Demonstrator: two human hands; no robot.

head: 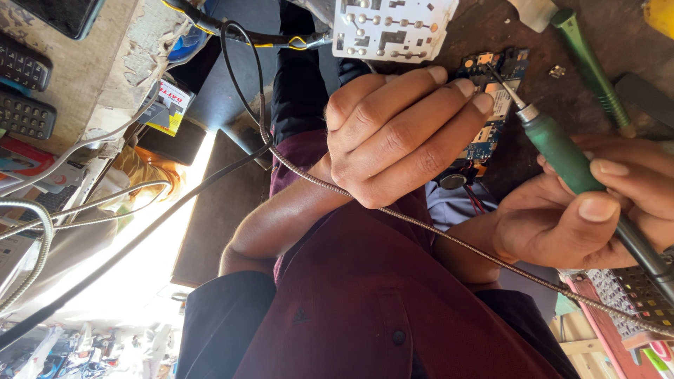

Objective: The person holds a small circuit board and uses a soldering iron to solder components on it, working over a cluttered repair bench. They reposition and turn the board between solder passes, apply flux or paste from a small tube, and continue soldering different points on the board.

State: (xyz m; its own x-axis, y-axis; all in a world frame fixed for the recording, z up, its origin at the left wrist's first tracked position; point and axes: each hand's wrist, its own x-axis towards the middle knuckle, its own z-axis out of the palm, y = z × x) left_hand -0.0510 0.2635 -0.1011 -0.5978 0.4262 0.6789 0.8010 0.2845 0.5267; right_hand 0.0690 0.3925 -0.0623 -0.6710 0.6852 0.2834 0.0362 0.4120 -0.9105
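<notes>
Near the top of the view, a blue circuit board [491, 105] lies on the dark worn bench [562, 98], and both hands close around it. The left hand [400, 133] lies over the board's edge with fingers curled and pressed down, apparently to keep it from sliding; it grips nothing. The right hand [590, 210] pinches a green-handled iron [562, 151] like a pen, so the fine tip meets the board at a slant. A second green tool [590, 67] rests spare on the bench to the right. A white keypad sheet [390, 28] sits beside the board. A braided metal hose [421, 224] crosses the maroon shirt [365, 295].
</notes>
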